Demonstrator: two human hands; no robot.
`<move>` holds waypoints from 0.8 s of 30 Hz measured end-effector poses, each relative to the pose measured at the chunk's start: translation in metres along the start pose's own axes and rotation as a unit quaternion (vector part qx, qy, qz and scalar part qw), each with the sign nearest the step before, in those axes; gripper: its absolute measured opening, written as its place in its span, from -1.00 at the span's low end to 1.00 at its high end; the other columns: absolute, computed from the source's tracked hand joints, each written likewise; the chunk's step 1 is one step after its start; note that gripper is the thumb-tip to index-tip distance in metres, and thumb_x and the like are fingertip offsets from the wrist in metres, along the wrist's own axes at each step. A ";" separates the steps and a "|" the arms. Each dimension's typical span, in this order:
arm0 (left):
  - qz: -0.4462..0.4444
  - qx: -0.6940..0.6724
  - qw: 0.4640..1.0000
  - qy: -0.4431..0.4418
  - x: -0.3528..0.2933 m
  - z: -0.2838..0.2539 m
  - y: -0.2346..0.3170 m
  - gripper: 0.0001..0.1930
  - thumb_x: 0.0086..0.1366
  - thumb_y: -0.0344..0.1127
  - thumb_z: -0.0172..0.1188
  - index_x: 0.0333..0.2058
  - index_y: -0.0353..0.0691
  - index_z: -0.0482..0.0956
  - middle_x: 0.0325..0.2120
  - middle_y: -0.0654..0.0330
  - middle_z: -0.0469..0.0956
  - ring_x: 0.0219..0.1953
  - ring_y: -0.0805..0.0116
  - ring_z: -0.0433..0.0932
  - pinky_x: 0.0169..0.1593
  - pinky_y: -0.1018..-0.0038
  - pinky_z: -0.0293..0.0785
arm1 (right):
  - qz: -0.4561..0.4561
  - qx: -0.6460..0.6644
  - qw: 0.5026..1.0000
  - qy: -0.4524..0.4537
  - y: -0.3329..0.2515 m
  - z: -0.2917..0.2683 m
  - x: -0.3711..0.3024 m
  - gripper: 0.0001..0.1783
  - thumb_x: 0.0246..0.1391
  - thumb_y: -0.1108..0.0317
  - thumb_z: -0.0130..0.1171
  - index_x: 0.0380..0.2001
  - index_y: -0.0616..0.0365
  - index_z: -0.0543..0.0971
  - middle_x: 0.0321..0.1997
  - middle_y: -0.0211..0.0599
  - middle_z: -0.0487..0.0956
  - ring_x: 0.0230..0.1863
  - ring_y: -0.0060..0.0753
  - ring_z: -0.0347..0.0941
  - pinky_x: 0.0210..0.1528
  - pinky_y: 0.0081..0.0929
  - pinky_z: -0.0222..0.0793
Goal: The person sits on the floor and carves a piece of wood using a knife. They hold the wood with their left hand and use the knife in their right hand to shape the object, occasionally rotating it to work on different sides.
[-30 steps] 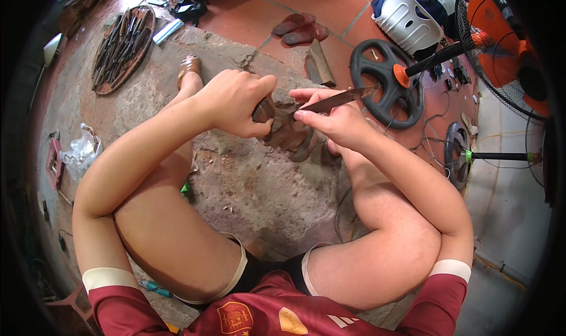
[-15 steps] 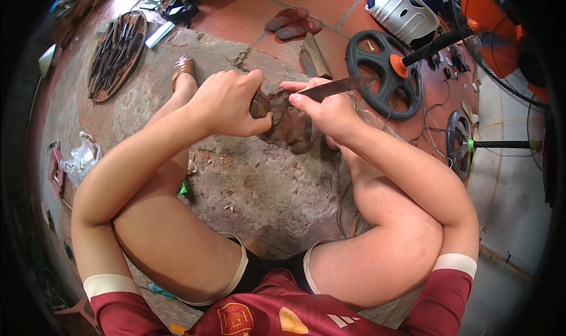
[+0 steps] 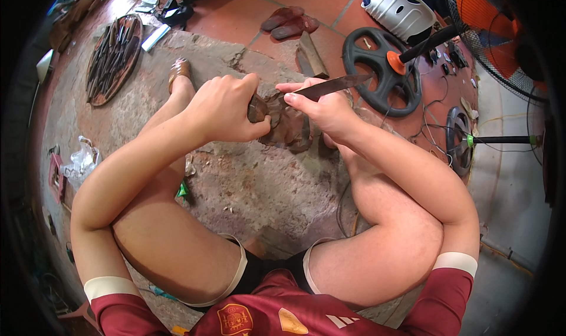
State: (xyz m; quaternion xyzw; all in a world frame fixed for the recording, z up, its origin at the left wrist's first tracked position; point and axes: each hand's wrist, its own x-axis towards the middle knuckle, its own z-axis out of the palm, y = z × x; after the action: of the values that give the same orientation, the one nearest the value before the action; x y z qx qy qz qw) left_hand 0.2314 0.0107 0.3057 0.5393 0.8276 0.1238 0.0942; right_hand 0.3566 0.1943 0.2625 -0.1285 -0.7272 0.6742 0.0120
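Note:
A dark-bladed knife (image 3: 339, 86) lies slantwise across the middle, its tip pointing right. My right hand (image 3: 330, 109) is closed on the blade, thumb on the near side and fingers stretched along the far side. My left hand (image 3: 227, 109) is a fist around a thick brown piece (image 3: 257, 109) that looks like the knife's wooden handle, in line with the blade; the fist hides most of it. Just below the blade, between my hands, sits a brown, rough-looking block (image 3: 289, 129) on the stone slab (image 3: 253, 183). Where knife and block meet is hard to make out.
At the far left a round woven tray (image 3: 138, 53) holds many dark knife-like pieces. Beyond my hands are a wooden wedge (image 3: 313, 56) and reddish sandals (image 3: 289, 23). Fan bases (image 3: 354, 59) and cables stand on the right, a clear plastic bag (image 3: 82, 162) on the left.
The whole view has shifted slightly. Both hands keep their grip, and the blade looks nearly unmoved, perhaps a little to the left.

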 end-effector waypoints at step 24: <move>0.003 -0.024 1.000 0.019 0.003 0.005 0.000 -0.52 -0.06 0.04 0.31 -0.47 -0.31 0.43 -0.71 -0.02 0.50 -0.57 -0.05 0.56 -0.43 0.16 0.40 | -0.002 0.047 0.999 -0.016 0.008 -0.010 0.001 -0.81 0.18 0.34 0.18 -0.24 0.25 0.54 -0.13 -0.39 0.63 -0.21 -0.72 0.39 -0.14 -0.65 0.34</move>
State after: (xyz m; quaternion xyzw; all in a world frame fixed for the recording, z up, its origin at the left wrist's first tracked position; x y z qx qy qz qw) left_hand 0.2317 0.0137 0.3012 0.5370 0.8245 0.1539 0.0906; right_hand 0.3584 0.2045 0.2556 -0.1152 -0.6952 0.7095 0.0074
